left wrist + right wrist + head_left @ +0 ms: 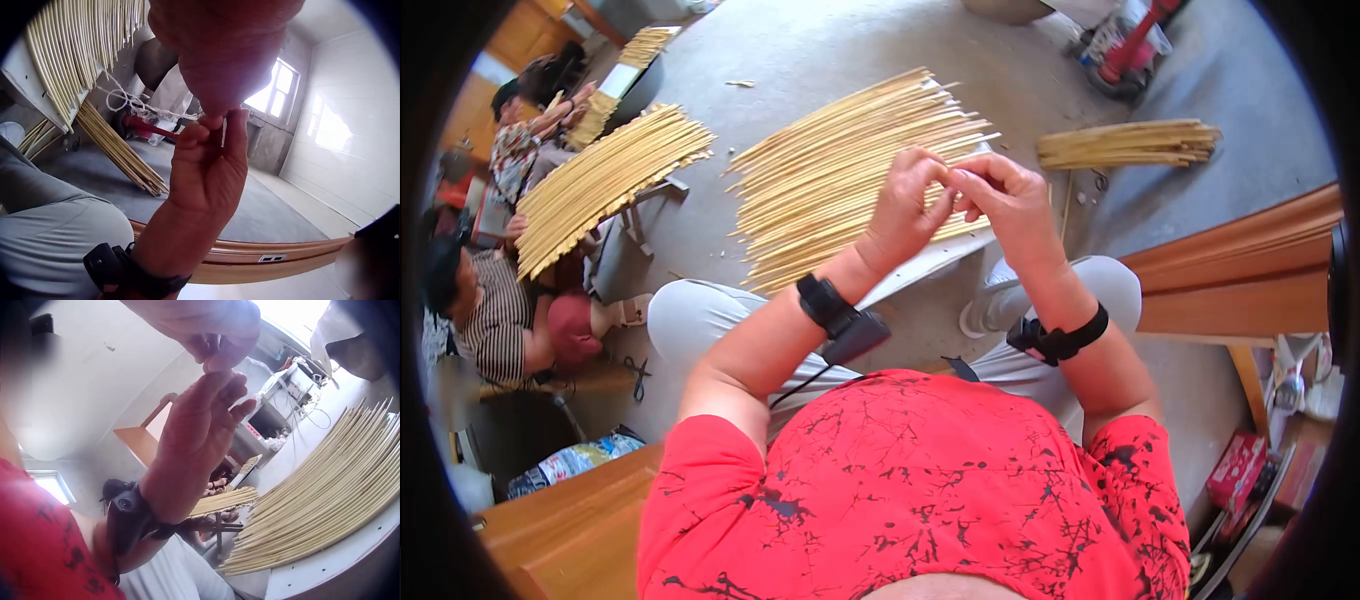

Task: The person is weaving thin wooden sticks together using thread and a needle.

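Observation:
Both hands are raised with fingertips meeting above a mat of thin yellow sticks [850, 180]. My left hand [907, 205] bends its fingers, thumb and forefinger together; my right hand [1012, 205] curls its fingers against it. In the left wrist view the right hand [206, 175] pinches with its fingertips, and a white string [134, 100] runs toward the fingers; whether it is held cannot be told. The right wrist view has the left hand [194, 425] below the right hand [219, 328]. Anything between the fingertips is too small to tell.
The sticks lie on a white board [930, 262] before the knees. A stick bundle [1130, 145] lies on the floor at the right, near a wooden panel [1240, 270]. Two people sit at the left with another stick mat [615, 180]. Scissors [638, 378] lie beside the left knee.

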Action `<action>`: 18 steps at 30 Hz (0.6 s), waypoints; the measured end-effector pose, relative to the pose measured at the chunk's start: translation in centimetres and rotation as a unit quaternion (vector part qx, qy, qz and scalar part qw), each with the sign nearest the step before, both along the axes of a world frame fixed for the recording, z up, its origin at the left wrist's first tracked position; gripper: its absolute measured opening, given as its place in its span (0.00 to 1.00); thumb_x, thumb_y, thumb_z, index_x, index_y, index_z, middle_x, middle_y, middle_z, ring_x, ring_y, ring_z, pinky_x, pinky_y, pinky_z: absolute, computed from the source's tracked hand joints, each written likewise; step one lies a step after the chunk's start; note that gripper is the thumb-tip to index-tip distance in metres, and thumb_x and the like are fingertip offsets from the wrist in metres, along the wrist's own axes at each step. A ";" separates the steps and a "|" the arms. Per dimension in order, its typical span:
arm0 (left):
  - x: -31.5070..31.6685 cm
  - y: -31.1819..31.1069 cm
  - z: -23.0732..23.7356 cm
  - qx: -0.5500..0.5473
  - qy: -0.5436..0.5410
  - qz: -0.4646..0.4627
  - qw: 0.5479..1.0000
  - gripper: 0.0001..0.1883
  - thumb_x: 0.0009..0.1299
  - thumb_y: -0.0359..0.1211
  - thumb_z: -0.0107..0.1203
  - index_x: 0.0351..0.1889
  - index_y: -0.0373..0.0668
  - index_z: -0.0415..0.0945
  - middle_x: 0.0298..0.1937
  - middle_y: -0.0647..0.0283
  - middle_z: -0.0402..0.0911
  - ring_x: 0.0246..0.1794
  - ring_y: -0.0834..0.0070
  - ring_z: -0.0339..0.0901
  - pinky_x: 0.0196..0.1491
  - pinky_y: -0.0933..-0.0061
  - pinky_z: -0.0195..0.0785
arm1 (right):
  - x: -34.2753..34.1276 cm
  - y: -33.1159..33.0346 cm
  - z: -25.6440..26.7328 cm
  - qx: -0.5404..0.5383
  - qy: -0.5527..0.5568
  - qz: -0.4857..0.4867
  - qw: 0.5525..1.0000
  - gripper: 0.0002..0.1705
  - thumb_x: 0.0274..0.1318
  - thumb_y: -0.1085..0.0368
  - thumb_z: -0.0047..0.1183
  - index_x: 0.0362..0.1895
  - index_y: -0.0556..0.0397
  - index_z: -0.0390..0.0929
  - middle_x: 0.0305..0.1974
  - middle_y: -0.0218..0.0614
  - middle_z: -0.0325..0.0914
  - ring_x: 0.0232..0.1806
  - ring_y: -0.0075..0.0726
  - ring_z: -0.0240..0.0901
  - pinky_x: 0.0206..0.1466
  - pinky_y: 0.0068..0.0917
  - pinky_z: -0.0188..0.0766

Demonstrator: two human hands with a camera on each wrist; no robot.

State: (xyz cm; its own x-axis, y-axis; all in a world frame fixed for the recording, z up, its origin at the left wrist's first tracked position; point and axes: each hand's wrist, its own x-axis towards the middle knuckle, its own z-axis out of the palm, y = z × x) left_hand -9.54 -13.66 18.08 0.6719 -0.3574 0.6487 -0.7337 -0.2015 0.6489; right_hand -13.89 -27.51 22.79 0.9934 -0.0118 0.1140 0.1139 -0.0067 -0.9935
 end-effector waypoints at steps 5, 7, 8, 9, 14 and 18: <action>-2.4 -0.7 -1.0 -0.013 0.023 0.043 0.999 0.06 0.55 0.23 0.52 0.30 0.36 0.69 0.33 0.57 0.69 0.35 0.65 0.67 0.36 0.72 0.64 | -1.1 0.8 -3.1 -0.085 -0.073 -0.063 0.992 0.05 0.46 0.71 0.56 0.29 0.58 0.75 0.20 0.28 0.70 0.20 0.15 0.66 0.21 0.15 0.64; -2.6 -0.8 -1.7 -0.010 0.006 0.044 0.999 0.06 0.55 0.23 0.51 0.31 0.36 0.70 0.33 0.58 0.69 0.34 0.66 0.68 0.34 0.72 0.65 | -1.3 0.4 -3.6 -0.098 -0.072 -0.047 0.991 0.05 0.45 0.71 0.56 0.29 0.58 0.75 0.21 0.28 0.69 0.20 0.16 0.66 0.21 0.16 0.64; -2.7 -0.9 -2.1 -0.012 0.004 0.044 0.999 0.06 0.55 0.23 0.51 0.31 0.36 0.70 0.33 0.58 0.69 0.34 0.66 0.68 0.34 0.72 0.65 | -1.4 0.2 -3.6 -0.110 -0.070 -0.032 0.991 0.06 0.44 0.71 0.57 0.28 0.58 0.74 0.21 0.29 0.69 0.19 0.16 0.66 0.20 0.16 0.63; -2.9 -0.9 -2.6 -0.026 0.040 0.031 0.998 0.06 0.55 0.23 0.52 0.31 0.36 0.71 0.33 0.58 0.70 0.34 0.67 0.68 0.35 0.73 0.64 | -1.6 0.2 -3.4 -0.110 -0.071 -0.032 0.991 0.06 0.44 0.71 0.57 0.28 0.58 0.74 0.21 0.29 0.69 0.19 0.16 0.66 0.20 0.16 0.63; -4.0 0.3 -2.7 -0.054 0.097 -0.039 0.993 0.05 0.56 0.25 0.54 0.30 0.37 0.72 0.32 0.61 0.70 0.32 0.71 0.69 0.35 0.77 0.64 | -3.0 -0.2 -3.4 -0.343 -0.170 -0.016 0.924 0.04 0.47 0.72 0.53 0.30 0.57 0.73 0.24 0.32 0.70 0.21 0.24 0.68 0.24 0.20 0.66; -4.4 1.5 -4.2 -0.069 0.266 -0.091 0.957 0.03 0.59 0.27 0.54 0.29 0.38 0.72 0.31 0.66 0.70 0.34 0.80 0.69 0.36 0.81 0.63 | -3.5 0.1 -3.9 -0.369 -0.211 -0.011 0.905 0.05 0.47 0.71 0.51 0.32 0.56 0.72 0.25 0.37 0.70 0.22 0.31 0.69 0.25 0.25 0.66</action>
State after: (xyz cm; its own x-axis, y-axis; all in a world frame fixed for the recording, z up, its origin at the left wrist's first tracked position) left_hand -13.97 -12.16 13.84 0.8550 -0.4355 0.2815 -0.3066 0.0133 0.9518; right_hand -17.41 -27.43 18.91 0.8595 0.2034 0.4689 0.4750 -0.6567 -0.5858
